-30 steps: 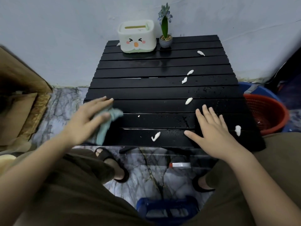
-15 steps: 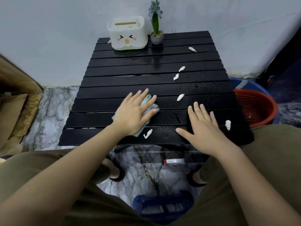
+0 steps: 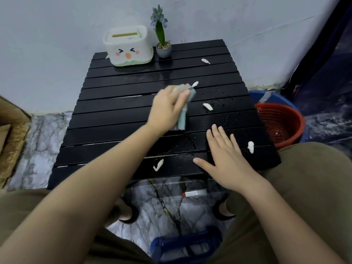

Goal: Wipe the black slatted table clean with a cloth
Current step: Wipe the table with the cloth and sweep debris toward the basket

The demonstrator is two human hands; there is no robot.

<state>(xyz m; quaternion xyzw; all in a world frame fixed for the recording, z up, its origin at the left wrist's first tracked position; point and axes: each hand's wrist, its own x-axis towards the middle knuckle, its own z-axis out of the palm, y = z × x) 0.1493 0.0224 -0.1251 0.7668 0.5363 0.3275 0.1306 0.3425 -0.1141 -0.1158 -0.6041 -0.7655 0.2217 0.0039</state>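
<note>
Table: I see a black slatted table (image 3: 122, 119) from above, its far edge against a pale wall and its near edge just above my knees.
Left hand: my left hand (image 3: 167, 105) reaches across to the middle of the table, right of centre, fingers curled over and gripping a pale green cloth (image 3: 183, 111); this hand is motion-blurred.
Cloth: it lies bunched under the left hand, pressed on the slats, with a strip trailing toward me.
Right hand: my right hand (image 3: 226, 155) lies flat on the near right slats, fingers straight and spread, holding nothing.
Scraps: white scraps dot the right half, one just beyond the cloth (image 3: 195, 84), one just right of it (image 3: 208, 107), one far back (image 3: 205, 61), one near the right edge (image 3: 250, 147), one by the near edge (image 3: 158, 165).
Back edge: a white tissue box (image 3: 128, 46) with a cartoon face and a small potted plant (image 3: 162, 42) stand side by side at the far left.
Open room: the left half of the slats is bare; water droplets glisten on the right.
Right side: a red basket (image 3: 282, 122) sits on the floor close to the right edge, inside a blue tub (image 3: 274, 97).
Floor: marble-patterned floor (image 3: 38, 141) shows on the left.
</note>
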